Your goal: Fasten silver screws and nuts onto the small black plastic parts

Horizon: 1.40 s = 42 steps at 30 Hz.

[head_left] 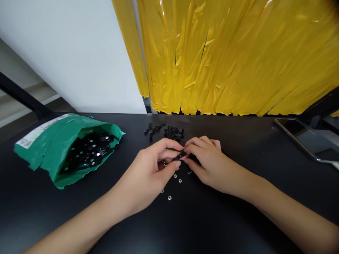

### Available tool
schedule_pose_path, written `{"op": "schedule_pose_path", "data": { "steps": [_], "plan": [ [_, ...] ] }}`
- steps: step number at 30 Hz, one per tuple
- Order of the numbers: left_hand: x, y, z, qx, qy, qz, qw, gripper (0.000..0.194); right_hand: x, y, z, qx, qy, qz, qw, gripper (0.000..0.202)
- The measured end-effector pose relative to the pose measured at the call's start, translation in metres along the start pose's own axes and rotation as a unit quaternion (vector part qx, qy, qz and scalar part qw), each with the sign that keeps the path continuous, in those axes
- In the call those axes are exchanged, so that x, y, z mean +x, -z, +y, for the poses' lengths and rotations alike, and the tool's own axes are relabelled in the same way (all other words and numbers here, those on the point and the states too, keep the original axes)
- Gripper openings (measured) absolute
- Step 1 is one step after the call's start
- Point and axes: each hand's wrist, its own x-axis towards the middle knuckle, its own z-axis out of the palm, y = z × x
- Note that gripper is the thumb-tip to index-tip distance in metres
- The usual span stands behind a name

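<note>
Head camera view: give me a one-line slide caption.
Left hand and right hand meet at a small black part over a black table, an open green bag at left.

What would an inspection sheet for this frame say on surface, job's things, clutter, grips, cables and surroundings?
Surface: black tabletop, dark and smooth-looking.
Job's things: small black part between the hands; small metal rings and a screw near the hands; black pieces beyond them; open green bag at left, holding more black pieces.
Clutter: flat rimmed object at far right, identity unclear.
Grips: left hand pinches the black part; right hand has its fingertips at the part, whether clamped unclear.
Cables: nothing seen.
Surroundings: white panel and hanging yellow plastic sheeting behind the tabletop.
</note>
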Motion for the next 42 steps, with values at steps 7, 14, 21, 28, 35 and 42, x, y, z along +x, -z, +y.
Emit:
{"op": "schedule_pose_path", "data": {
  "steps": [7, 14, 21, 28, 35, 42],
  "plan": [
    [-0.008, -0.005, 0.005, 0.008, 0.019, 0.000, 1.000, 0.021, -0.015, 0.016, -0.008, 0.109, -0.073, 0.006, 0.991, 0.012],
    [-0.016, -0.013, 0.006, 0.100, -0.062, 0.042, 0.992, 0.023, -0.023, 0.012, -0.008, 0.118, -0.052, -0.003, 0.992, 0.025],
    [-0.016, -0.015, -0.003, 0.209, -0.182, 0.075, 0.958, 0.035, -0.022, 0.005, -0.004, 0.209, -0.087, -0.002, 0.974, 0.027],
    [-0.015, -0.015, -0.003, 0.234, -0.199, 0.077, 0.948, 0.038, -0.021, 0.016, -0.012, 0.399, -0.183, 0.000, 0.898, 0.017],
    [-0.016, -0.015, -0.001, 0.248, -0.179, 0.080, 0.949, 0.035, -0.022, 0.014, -0.017, 0.419, -0.216, 0.028, 0.882, 0.017],
    [-0.016, -0.017, -0.001, 0.190, -0.145, 0.098, 0.966, 0.025, -0.021, 0.012, -0.016, 0.454, -0.234, 0.021, 0.859, 0.014]
  ]
}}
